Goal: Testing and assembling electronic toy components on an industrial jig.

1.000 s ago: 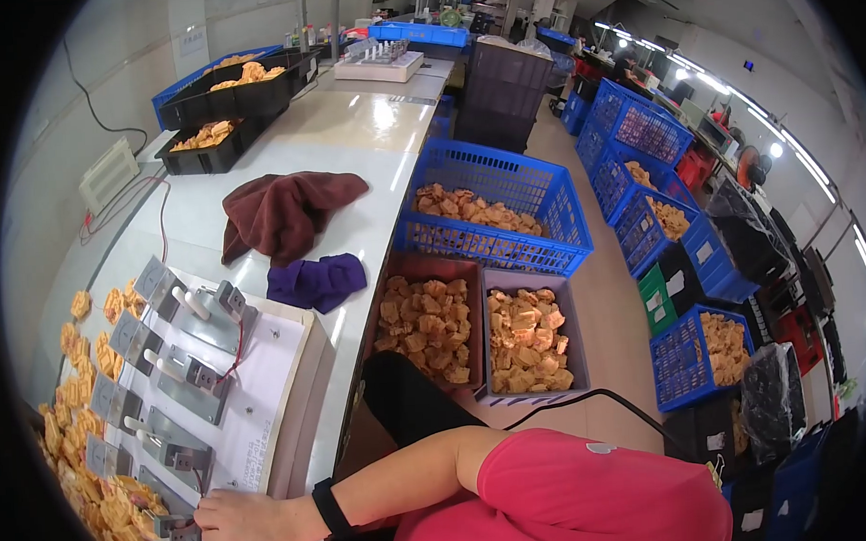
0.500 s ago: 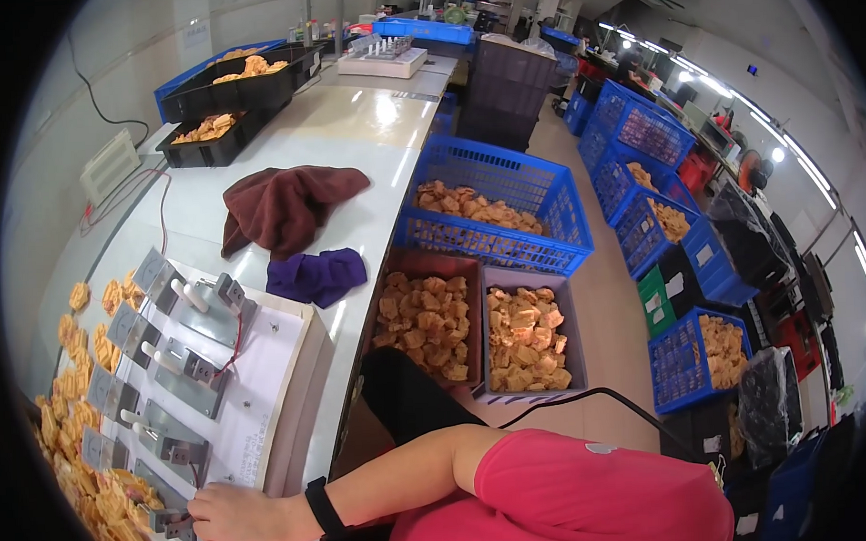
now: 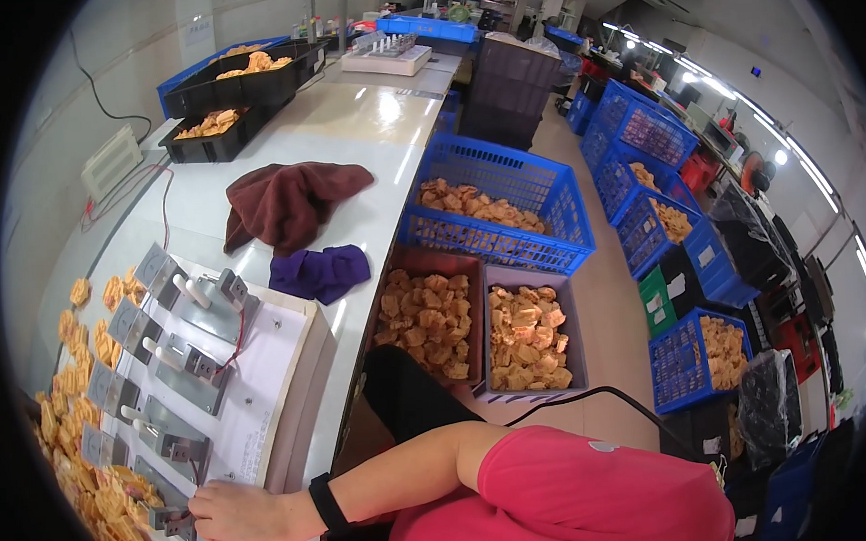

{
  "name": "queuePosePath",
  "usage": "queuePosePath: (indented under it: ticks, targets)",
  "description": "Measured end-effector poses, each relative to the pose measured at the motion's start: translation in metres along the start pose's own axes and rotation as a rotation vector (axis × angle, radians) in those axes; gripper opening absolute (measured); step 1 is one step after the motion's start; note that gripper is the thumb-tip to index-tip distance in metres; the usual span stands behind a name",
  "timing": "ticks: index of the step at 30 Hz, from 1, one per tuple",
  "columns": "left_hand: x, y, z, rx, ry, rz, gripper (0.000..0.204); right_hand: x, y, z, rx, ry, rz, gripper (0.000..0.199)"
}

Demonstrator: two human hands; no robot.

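My left hand [image 3: 234, 516], with a black band on the wrist, lies palm down at the near end of a white fixture board [image 3: 265, 372]. Its fingers curl over the nearest grey clamp [image 3: 170, 520]. Several more grey metal clamps with white handles [image 3: 197, 290] stand in a row along the board. Orange moulded parts [image 3: 70, 379] lie heaped along the board's left side. My forearm and pink sleeve come in from the lower right. My right hand is out of view.
A maroon cloth [image 3: 292, 204] and a purple cloth [image 3: 320, 272] lie on the white bench. Black trays [image 3: 221, 144] of orange parts stand further back. Blue baskets [image 3: 493, 216] and two bins [image 3: 526, 339] of orange parts stand on the floor to the right.
My left hand has stayed at the near clamp, shifting only slightly left. The view has tilted a little.
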State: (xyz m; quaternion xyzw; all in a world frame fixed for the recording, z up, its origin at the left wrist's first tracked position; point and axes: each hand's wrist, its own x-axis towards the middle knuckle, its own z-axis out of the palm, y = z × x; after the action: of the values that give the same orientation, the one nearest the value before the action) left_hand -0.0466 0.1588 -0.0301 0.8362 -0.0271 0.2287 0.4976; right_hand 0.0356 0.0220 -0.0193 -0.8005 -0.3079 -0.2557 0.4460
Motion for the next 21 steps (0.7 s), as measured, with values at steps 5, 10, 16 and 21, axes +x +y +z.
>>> queuePosePath:
  ticks: [5, 10, 16, 21]
  targets:
    - [-0.009, 0.004, -0.017, 0.078, 0.058, -0.064, 0.059, 0.004, -0.018, -0.003, -0.081, -0.036, -0.056, 0.010]
    - [-0.012, -0.026, 0.011, -0.041, 0.156, -0.169, 0.043, 0.005, -0.005, -0.041, -0.030, -0.236, -0.108, 0.011]
    - [-0.001, 0.006, -0.001, -0.025, 0.029, -0.061, 0.044, 0.016, -0.017, -0.047, -0.007, -0.246, -0.009, 0.009]
    - [-0.002, 0.010, -0.007, -0.053, 0.056, -0.122, 0.045, 0.018, -0.018, -0.045, -0.052, -0.253, -0.040, 0.012]
